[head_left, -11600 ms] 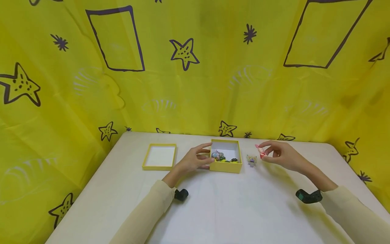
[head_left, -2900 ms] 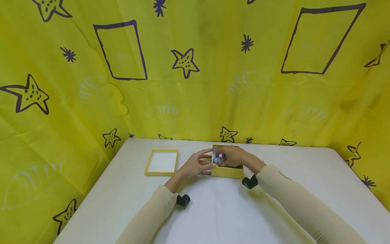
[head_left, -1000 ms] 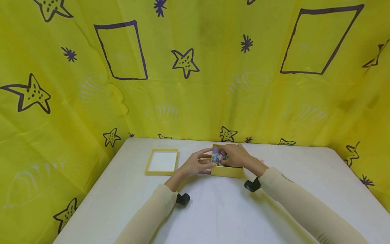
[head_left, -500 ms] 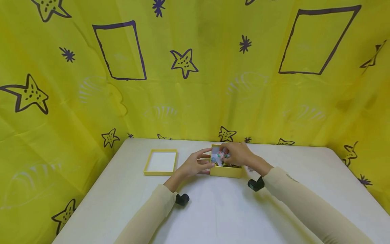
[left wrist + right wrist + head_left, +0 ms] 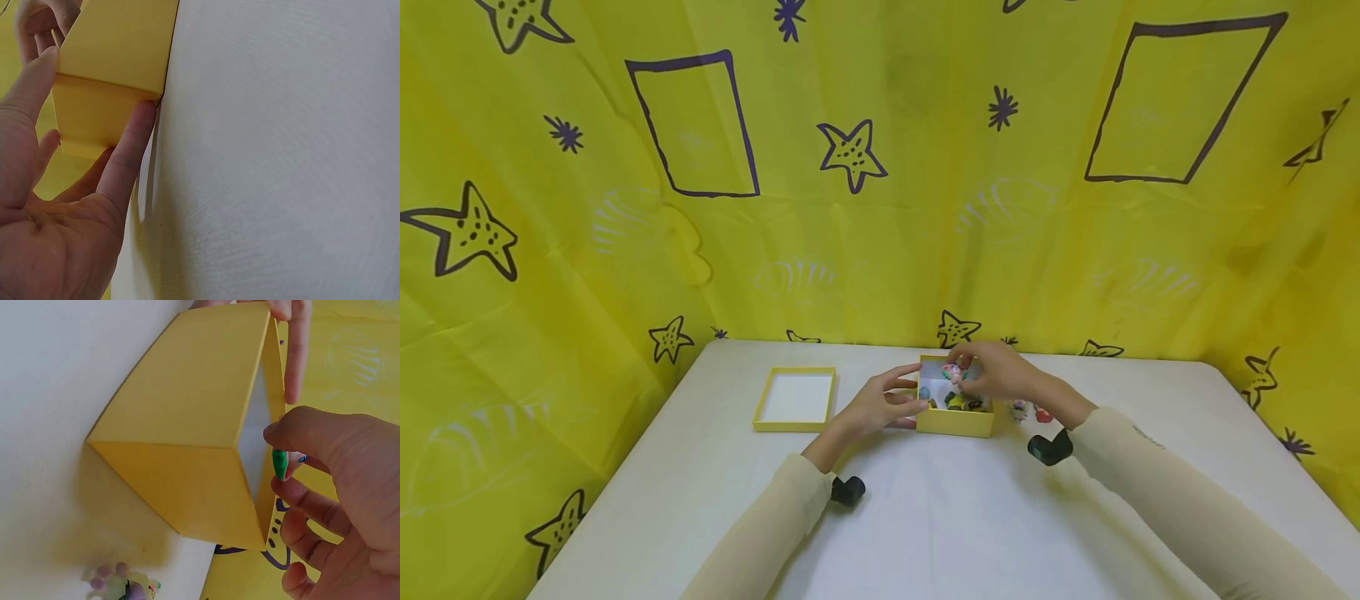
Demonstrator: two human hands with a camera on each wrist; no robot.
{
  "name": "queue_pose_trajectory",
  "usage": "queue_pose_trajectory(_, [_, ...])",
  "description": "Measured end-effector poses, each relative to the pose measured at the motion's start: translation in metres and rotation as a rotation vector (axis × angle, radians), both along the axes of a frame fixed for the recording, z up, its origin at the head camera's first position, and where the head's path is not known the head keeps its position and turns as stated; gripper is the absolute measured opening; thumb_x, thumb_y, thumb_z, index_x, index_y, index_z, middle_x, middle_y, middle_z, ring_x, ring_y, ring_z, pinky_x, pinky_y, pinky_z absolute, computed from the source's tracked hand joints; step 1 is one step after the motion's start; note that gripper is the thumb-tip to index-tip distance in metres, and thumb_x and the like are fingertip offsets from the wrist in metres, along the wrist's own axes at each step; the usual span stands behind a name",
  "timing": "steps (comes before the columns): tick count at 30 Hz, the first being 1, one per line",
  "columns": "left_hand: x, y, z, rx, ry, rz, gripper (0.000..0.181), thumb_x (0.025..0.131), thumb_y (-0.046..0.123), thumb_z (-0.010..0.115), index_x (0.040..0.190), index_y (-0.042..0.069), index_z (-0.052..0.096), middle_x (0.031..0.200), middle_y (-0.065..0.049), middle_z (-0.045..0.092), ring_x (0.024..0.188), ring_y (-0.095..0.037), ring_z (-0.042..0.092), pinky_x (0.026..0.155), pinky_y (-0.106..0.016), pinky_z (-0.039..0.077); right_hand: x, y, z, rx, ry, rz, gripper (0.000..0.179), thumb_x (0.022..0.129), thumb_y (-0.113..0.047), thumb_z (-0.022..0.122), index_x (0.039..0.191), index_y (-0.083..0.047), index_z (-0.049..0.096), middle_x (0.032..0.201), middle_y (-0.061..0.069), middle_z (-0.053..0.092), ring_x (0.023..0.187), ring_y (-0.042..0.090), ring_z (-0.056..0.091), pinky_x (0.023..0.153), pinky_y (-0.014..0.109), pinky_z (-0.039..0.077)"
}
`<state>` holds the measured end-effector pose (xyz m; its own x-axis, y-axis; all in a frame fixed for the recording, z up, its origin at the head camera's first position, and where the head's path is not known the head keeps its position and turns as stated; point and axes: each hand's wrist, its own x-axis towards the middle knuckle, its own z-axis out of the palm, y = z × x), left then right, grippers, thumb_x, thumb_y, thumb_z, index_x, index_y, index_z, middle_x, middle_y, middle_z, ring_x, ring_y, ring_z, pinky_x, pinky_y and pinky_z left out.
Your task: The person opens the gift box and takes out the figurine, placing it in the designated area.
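Note:
My right hand (image 5: 1003,372) pinches a small toy figurine (image 5: 954,373), pink and white with green parts, between thumb and index finger, over the opening of a yellow box (image 5: 955,423). In the right wrist view, the green part of the figurine (image 5: 280,464) shows at the fingertips, level with the box rim. My left hand (image 5: 880,403) rests its extended fingers against the box's left side; in the left wrist view, the fingertips touch the box wall (image 5: 103,112). Several small dark and yellow toys (image 5: 961,402) and a bluish one (image 5: 925,392) lie inside.
A shallow yellow-rimmed lid (image 5: 794,400) lies left of the box on the white table (image 5: 925,508). Right of the box are a pale purple-yellow figurine (image 5: 1019,410) and a red one (image 5: 1043,414), close below the right forearm. A yellow curtain (image 5: 880,250) hangs behind.
My right hand has lifted the figurine up from inside the box. The pink-eared red figurine it held much earlier now stands on the table. My left hand has kept its place.

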<state>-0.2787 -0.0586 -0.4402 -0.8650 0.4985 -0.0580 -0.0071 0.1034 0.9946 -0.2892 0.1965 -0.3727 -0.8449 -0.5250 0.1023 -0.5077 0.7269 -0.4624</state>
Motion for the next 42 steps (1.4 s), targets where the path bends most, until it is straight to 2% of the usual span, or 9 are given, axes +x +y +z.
queue_pose_trajectory(4, [-0.001,0.000,0.000,-0.005,-0.003,0.004,0.073,0.095,0.011,0.076,0.159,0.022,0.042,0.151,-0.021,0.046,0.120,-0.030,0.064,0.084,-0.041,0.063,0.003,0.006,0.004,-0.059,-0.009,0.039,0.034,0.089,-0.007,0.077,0.121,-0.007,0.069,0.105,0.010,0.067,0.072,0.018,0.053,0.060,0.028,0.049])
queue_pose_trajectory(6, [-0.001,0.000,-0.001,-0.008,0.002,0.003,0.074,0.095,0.011,0.076,0.159,0.021,0.041,0.151,-0.021,0.047,0.121,-0.031,0.063,0.084,-0.041,0.063,0.004,0.009,0.006,-0.075,-0.008,0.059,0.034,0.089,-0.005,0.077,0.121,-0.007,0.069,0.105,0.010,0.066,0.070,0.018,0.052,0.059,0.028,0.047])
queue_pose_trajectory(11, [-0.002,-0.001,-0.002,-0.016,0.014,-0.004,0.074,0.095,0.012,0.075,0.160,0.019,0.039,0.151,-0.022,0.046,0.124,-0.032,0.062,0.084,-0.041,0.063,0.005,0.016,0.009,-0.092,0.014,0.099,0.033,0.088,-0.002,0.076,0.120,-0.007,0.068,0.105,0.011,0.067,0.070,0.023,0.051,0.059,0.028,0.047])
queue_pose_trajectory(18, [-0.001,0.000,0.000,-0.013,0.000,-0.009,0.075,0.095,0.012,0.076,0.160,0.020,0.038,0.153,-0.022,0.044,0.125,-0.033,0.061,0.086,-0.041,0.063,0.008,0.022,0.010,-0.071,0.043,0.096,0.033,0.089,-0.005,0.078,0.121,-0.006,0.069,0.104,0.009,0.069,0.071,0.020,0.051,0.060,0.028,0.047])
queue_pose_trajectory(30, [0.000,0.000,0.000,-0.015,0.020,-0.004,0.075,0.095,0.010,0.076,0.160,0.018,0.039,0.152,-0.023,0.045,0.125,-0.033,0.061,0.085,-0.041,0.063,0.019,0.044,0.015,-0.078,0.043,0.038,0.035,0.088,-0.005,0.080,0.121,-0.010,0.070,0.103,0.006,0.067,0.068,0.020,0.049,0.056,0.027,0.044])
queue_pose_trajectory(42, [-0.001,0.000,-0.001,-0.006,0.010,-0.002,0.076,0.094,0.008,0.075,0.160,0.017,0.039,0.152,-0.023,0.045,0.121,-0.030,0.063,0.084,-0.041,0.063,0.034,0.078,0.014,-0.079,0.037,-0.039,0.035,0.090,-0.016,0.081,0.122,-0.011,0.069,0.108,0.005,0.066,0.078,0.019,0.052,0.060,0.028,0.047])
